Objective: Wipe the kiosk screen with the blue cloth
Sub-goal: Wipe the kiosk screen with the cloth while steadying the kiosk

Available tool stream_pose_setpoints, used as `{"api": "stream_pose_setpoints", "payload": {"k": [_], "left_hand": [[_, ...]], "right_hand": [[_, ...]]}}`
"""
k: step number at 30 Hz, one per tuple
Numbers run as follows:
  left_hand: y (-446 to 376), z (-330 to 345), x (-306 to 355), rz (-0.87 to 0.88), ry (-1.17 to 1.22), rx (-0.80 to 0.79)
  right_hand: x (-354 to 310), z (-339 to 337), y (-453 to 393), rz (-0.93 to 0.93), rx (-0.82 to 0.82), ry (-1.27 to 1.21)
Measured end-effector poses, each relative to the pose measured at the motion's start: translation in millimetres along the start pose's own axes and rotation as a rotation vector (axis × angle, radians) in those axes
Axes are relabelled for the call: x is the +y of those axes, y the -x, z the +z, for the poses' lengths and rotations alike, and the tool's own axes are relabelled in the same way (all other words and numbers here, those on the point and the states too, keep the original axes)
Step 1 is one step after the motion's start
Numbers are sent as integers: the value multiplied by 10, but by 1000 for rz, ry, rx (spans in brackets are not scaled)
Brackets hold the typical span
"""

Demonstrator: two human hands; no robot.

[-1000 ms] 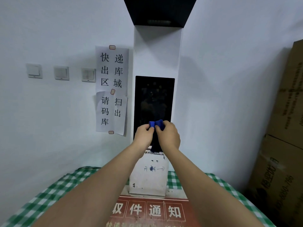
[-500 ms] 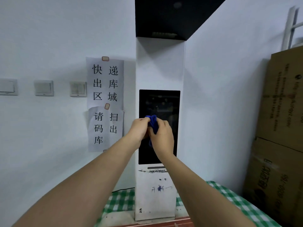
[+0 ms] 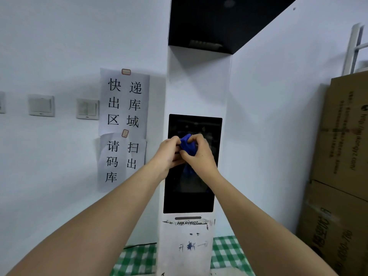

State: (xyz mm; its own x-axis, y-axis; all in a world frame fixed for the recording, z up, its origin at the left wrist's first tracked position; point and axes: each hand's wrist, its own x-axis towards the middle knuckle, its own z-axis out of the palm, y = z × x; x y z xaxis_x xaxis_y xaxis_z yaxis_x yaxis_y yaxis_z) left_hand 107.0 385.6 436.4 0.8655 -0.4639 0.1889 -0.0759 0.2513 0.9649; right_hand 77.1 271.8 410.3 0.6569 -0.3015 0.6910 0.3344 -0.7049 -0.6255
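Head view — "HIKROBOT" label (image 3: pixel 187 223) below kiosk screen (image 3: pixel 191 192)

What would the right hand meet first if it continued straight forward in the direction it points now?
Most likely the dark kiosk screen directly behind the right hand, which grips the blue cloth. The gap between them cannot be judged.

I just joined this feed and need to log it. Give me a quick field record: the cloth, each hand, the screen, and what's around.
cloth: small crumpled blue cloth, bunched between both hands in front of the screen
left hand: grips the cloth
right hand: grips the cloth
screen: tall dark glass kiosk screen, unlit
kiosk body: white column
left of kiosk: printed paper notices on the wall
right: brown cardboard boxes
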Motion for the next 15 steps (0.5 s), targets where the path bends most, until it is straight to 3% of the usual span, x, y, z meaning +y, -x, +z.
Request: {"api": "stream_pose_setpoints", "payload": {"k": [3, 10, 15], "left_hand": [[-89, 25, 36, 1, 9, 5], [-280, -14, 136, 106, -92, 4], [-455, -258, 77, 281, -410, 235]], "right_hand": [[13, -30, -127, -21, -43, 24], [44, -8, -422, -163, 121, 180], [29, -37, -755, -363, 323, 404]]}}
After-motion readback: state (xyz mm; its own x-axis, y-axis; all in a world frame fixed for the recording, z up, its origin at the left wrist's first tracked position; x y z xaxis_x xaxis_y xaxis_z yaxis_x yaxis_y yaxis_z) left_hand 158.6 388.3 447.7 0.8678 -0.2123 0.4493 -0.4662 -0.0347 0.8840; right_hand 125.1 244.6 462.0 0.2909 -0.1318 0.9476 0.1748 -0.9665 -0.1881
